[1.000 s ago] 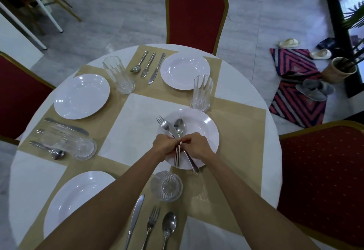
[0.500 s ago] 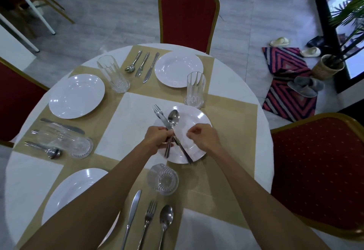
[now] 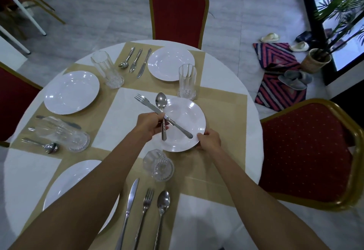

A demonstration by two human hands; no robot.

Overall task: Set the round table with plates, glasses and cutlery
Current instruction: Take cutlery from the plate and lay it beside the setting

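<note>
My left hand grips a bundle of cutlery above the left rim of a white plate: a spoon, a fork and a crossing handle that may be a knife. My right hand holds the plate's near right rim. The plate lies on a beige placemat at the right of the round table. A tall glass stands just beyond the plate. Three other places each have a plate: far, left, near.
A glass lies on its side just below the plate, another at the left setting, and one stands upright at the far left. Cutlery lies near me. Red chairs ring the table; mats and slippers lie on the floor at right.
My right hand has let go of the cutlery and moved down to the plate's near right rim. My left hand alone now holds the bundle, shifted to the plate's left edge.
</note>
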